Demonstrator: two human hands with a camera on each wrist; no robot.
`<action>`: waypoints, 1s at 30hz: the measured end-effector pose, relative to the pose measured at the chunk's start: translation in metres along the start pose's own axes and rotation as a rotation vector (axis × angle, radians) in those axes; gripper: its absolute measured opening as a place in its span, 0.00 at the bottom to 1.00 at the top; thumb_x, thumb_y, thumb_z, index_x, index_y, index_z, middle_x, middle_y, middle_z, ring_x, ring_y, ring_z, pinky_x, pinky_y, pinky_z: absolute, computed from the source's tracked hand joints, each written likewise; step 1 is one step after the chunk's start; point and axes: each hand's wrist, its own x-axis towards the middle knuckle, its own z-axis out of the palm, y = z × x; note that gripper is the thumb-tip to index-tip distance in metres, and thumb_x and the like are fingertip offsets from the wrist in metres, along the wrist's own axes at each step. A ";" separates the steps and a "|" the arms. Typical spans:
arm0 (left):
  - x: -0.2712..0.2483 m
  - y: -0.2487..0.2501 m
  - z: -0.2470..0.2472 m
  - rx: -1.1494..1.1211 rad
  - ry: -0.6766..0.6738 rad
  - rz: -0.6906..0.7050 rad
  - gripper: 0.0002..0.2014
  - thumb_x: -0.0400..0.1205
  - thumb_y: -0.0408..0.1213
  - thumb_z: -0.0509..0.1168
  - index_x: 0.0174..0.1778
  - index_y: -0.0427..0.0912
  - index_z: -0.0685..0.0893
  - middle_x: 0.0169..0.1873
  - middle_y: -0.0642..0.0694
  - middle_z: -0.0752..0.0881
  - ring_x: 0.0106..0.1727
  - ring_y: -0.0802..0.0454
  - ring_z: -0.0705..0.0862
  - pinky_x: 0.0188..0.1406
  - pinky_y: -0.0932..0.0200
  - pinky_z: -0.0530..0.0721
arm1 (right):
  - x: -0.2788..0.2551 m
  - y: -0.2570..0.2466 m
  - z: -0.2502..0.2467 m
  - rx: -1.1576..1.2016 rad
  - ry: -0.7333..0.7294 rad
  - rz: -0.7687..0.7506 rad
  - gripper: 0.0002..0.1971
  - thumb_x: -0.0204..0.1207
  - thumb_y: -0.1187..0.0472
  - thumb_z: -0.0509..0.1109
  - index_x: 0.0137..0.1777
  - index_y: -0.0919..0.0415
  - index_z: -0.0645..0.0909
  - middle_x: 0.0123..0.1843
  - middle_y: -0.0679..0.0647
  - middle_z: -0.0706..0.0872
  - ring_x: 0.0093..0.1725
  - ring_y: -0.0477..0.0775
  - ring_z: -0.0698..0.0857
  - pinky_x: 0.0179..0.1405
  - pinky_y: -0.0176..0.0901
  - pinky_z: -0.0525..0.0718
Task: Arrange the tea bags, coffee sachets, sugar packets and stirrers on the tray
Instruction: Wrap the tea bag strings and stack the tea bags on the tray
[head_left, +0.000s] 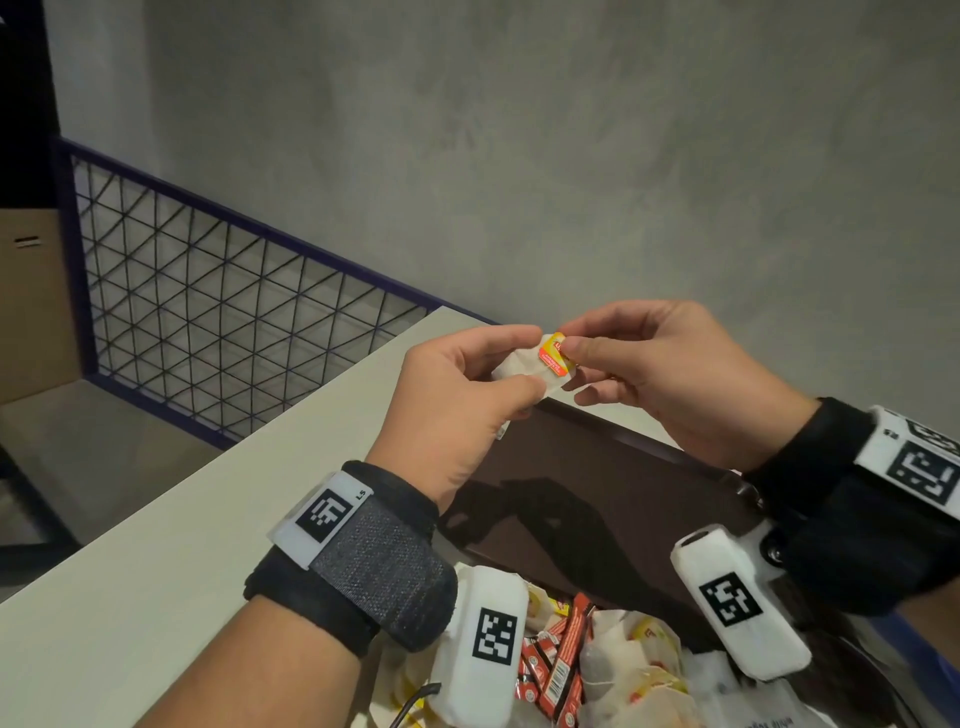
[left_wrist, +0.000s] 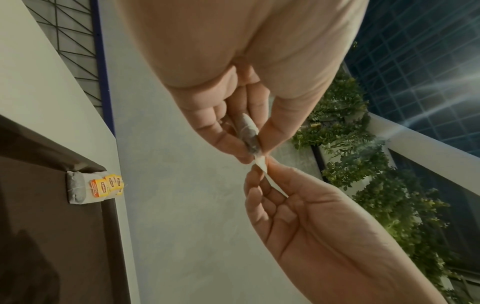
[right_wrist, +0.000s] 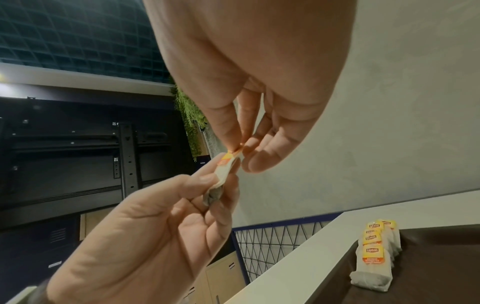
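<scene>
Both hands hold one white tea bag (head_left: 514, 368) in the air above the far edge of the dark brown tray (head_left: 623, 493). My left hand (head_left: 525, 362) pinches the pouch between thumb and fingers. My right hand (head_left: 570, 339) pinches its yellow and red tag (head_left: 551, 354). In the left wrist view the pouch (left_wrist: 248, 131) shows edge-on. A row of several tea bags (right_wrist: 374, 257) stands in a corner of the tray (right_wrist: 436, 267); the same row (left_wrist: 78, 189) appears in the left wrist view.
A loose pile of tea bags (head_left: 639, 660), red sachets (head_left: 561, 660) and white packets (head_left: 727, 680) lies near me, below the wrists. The tray rests on a white counter (head_left: 208, 519). A wire mesh rail (head_left: 208, 301) and a grey wall stand behind it.
</scene>
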 end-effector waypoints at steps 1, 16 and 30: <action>0.000 0.001 0.000 -0.005 0.004 0.001 0.18 0.77 0.21 0.75 0.60 0.43 0.92 0.52 0.44 0.95 0.53 0.48 0.93 0.44 0.59 0.88 | 0.000 0.000 -0.001 0.015 -0.011 0.019 0.07 0.78 0.69 0.76 0.53 0.72 0.88 0.43 0.63 0.92 0.37 0.54 0.88 0.41 0.46 0.91; 0.014 0.025 -0.051 -0.200 0.510 -0.095 0.10 0.85 0.28 0.68 0.53 0.48 0.87 0.51 0.46 0.91 0.61 0.42 0.91 0.53 0.54 0.91 | 0.064 0.024 0.006 -0.469 -0.199 0.032 0.03 0.76 0.69 0.79 0.48 0.67 0.89 0.34 0.55 0.90 0.32 0.48 0.86 0.34 0.40 0.88; 0.017 0.022 -0.044 -0.176 0.542 -0.151 0.08 0.84 0.30 0.68 0.51 0.48 0.88 0.54 0.42 0.92 0.59 0.46 0.91 0.52 0.53 0.90 | 0.133 0.106 0.036 -0.654 -0.201 0.205 0.09 0.75 0.71 0.78 0.53 0.72 0.86 0.45 0.72 0.92 0.38 0.58 0.89 0.43 0.53 0.91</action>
